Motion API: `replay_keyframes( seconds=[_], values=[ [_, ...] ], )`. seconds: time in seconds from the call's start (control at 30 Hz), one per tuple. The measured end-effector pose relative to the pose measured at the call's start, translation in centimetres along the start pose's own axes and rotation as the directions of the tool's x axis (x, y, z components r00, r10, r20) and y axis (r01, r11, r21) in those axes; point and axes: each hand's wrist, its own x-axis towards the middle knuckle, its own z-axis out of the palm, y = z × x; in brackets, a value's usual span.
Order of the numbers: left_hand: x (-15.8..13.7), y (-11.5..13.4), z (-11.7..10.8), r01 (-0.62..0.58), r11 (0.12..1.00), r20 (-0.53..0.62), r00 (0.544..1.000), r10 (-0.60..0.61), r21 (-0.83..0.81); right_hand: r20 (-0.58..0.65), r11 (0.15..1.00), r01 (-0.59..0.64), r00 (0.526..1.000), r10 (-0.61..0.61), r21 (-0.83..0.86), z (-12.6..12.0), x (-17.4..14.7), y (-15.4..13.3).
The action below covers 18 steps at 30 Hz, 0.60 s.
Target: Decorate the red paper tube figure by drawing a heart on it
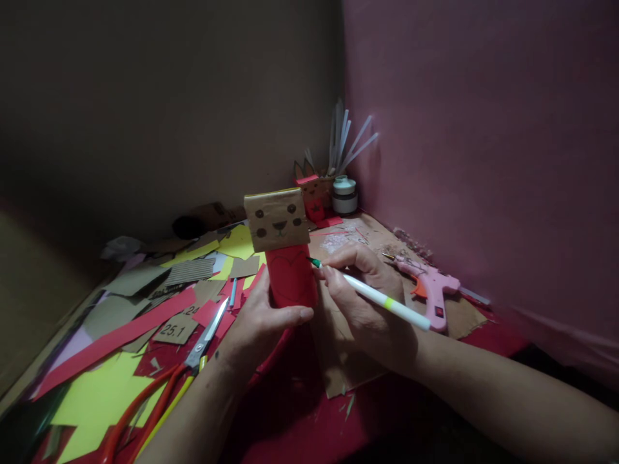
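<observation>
My left hand (273,316) is wrapped round the base of a cardboard figure (278,225), its thumb across the front. The figure stands upright, with a boxy brown head bearing a drawn animal face and a red paper body (293,290). A heart outline is drawn on the red front. Between thumb and fingers, my right hand (362,290) grips a white marker (382,299) with a yellow-green band. Its green tip is at the right edge of the red body, close to the heart; I cannot tell whether it touches.
Red-handled scissors (198,351) lie at left among yellow, red and cardboard scraps (173,327). At right is a pink glue gun (435,290) on cardboard. Behind stand a similar eared figure (314,196), a white-lidded jar (344,193) and several glue sticks (345,138), near the walls.
</observation>
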Motion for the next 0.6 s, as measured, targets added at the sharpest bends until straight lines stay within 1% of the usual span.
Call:
replay_keyframes(
  seconds=[0.2, 0.4, 0.6],
  values=[
    [-0.05, -0.12, -0.10, 0.020, 1.000, -0.017, 1.000, -0.020, 0.001, -0.008, 1.000, -0.015, 1.000, 0.015, -0.016, -0.05, 0.13, -0.11],
    [-0.01, -0.12, -0.10, 0.008, 1.000, -0.004, 1.000, -0.009, -0.018, -0.019, 1.000, -0.005, 1.000, 0.005, 0.022, 0.12, 0.15, -0.34],
    [0.00, 0.07, 0.07, 0.014, 1.000, 0.007, 1.000, -0.014, -0.016, -0.002, 1.000, -0.004, 1.000, 0.004, -0.014, -0.03, 0.14, -0.27]
  ],
)
